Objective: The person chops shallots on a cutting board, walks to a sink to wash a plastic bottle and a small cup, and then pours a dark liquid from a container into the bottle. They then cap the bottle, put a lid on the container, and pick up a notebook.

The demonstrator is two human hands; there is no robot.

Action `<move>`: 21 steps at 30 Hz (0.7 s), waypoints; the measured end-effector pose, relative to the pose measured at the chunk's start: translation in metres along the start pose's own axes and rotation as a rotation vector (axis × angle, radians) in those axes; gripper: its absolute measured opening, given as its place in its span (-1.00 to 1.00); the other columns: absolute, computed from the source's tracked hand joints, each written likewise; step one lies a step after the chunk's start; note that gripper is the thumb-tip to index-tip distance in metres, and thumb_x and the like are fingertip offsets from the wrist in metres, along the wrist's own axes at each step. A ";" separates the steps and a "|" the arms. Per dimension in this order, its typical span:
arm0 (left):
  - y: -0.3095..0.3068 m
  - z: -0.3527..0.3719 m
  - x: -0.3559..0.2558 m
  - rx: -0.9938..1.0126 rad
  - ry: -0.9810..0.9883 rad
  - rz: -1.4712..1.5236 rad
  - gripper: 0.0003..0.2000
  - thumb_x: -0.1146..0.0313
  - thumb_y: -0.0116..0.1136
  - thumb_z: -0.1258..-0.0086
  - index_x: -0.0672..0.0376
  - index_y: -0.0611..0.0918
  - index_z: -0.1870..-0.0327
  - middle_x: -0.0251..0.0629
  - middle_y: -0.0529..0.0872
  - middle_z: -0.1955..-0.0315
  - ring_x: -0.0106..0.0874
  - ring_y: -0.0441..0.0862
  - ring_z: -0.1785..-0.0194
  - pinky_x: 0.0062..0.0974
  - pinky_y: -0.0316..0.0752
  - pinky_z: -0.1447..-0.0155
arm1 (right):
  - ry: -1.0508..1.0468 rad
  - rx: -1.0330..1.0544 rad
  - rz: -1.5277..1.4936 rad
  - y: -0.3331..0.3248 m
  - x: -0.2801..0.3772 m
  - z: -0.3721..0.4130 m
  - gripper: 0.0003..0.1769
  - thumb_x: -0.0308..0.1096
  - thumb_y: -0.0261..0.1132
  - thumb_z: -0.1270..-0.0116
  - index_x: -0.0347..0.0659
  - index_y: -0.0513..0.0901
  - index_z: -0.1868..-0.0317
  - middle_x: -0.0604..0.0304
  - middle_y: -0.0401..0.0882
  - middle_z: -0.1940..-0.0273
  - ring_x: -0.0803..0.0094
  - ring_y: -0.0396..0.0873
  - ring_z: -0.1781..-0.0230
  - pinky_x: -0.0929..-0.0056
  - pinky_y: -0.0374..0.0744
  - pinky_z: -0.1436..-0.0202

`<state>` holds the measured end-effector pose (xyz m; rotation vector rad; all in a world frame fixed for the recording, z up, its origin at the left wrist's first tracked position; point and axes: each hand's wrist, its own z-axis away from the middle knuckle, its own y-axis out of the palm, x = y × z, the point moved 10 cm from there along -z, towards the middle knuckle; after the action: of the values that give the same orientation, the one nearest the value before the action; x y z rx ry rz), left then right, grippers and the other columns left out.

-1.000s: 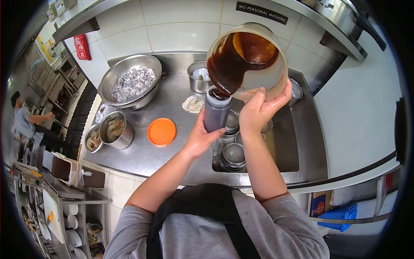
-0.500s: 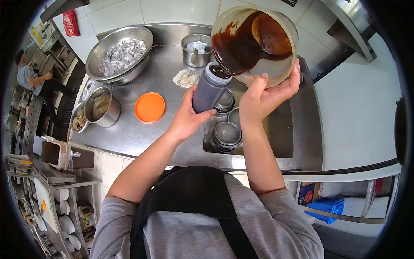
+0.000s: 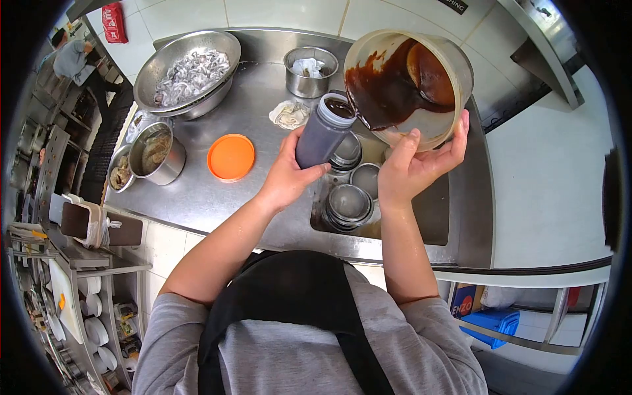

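My left hand (image 3: 289,170) is wrapped round a translucent squeeze bottle (image 3: 319,141), its open mouth upward and tilted a little to the right. Dark brown sauce (image 3: 338,105) shows inside the bottle's neck. In my right hand (image 3: 421,161) is a large plastic tub (image 3: 464,72), gripped from below and tipped toward the bottle. Thick brown sauce (image 3: 382,99) coats the tub's inside and reaches its lower left rim, right by the bottle mouth. A round orange lid (image 3: 230,158) lies on the steel counter, left of my left hand.
Beneath my hands, the sink (image 3: 434,217) holds several round metal containers (image 3: 349,204). A crumpled cloth (image 3: 288,114) and a steel pot (image 3: 311,71) are behind the bottle. A colander (image 3: 148,85) and another pot (image 3: 157,158) stand left. One person (image 3: 76,62) is at far left.
The tub and my right hand have shifted right and slightly down in view, its rim drawing off the bottle mouth. My left hand keeps the bottle nearly in place. The person at far left has moved.
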<state>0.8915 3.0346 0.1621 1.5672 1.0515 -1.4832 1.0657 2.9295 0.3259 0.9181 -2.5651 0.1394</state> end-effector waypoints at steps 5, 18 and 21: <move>-0.009 0.000 0.006 -0.028 -0.024 0.032 -0.20 0.46 0.40 -0.25 0.21 0.17 -0.47 -0.23 0.51 -0.19 -0.45 0.44 -0.28 -0.43 0.31 -0.39 | 0.071 0.083 0.025 -0.004 -0.002 0.002 -0.32 -0.68 0.07 -0.28 -0.29 0.10 -0.41 -0.12 -0.05 -0.50 0.06 -0.01 -0.58 0.18 0.42 -0.45; -0.101 0.055 0.024 -0.127 -0.075 0.144 -0.22 0.45 0.41 -0.27 0.22 0.19 -0.46 -0.24 0.50 -0.22 -0.44 0.43 -0.30 -0.39 0.32 -0.41 | 1.755 0.646 -0.533 -0.020 -0.124 0.169 -0.43 -0.47 0.02 -0.43 -0.04 0.24 -0.44 0.02 0.52 -0.26 0.43 0.62 0.58 0.63 0.43 0.71; -0.134 0.085 0.053 -0.172 -0.166 0.132 -0.32 0.44 0.41 -0.26 0.19 0.29 -0.37 -0.28 0.55 -0.16 -0.44 0.46 -0.28 -0.38 0.32 -0.41 | 1.759 0.795 -0.562 0.008 -0.102 0.197 -0.43 -0.44 0.04 -0.43 -0.03 0.26 -0.44 0.05 0.51 -0.29 0.47 0.59 0.60 0.64 0.38 0.73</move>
<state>0.7344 3.0151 0.1071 1.3430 0.9355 -1.3697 1.0641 2.9509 0.1051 0.9507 -0.5523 1.1821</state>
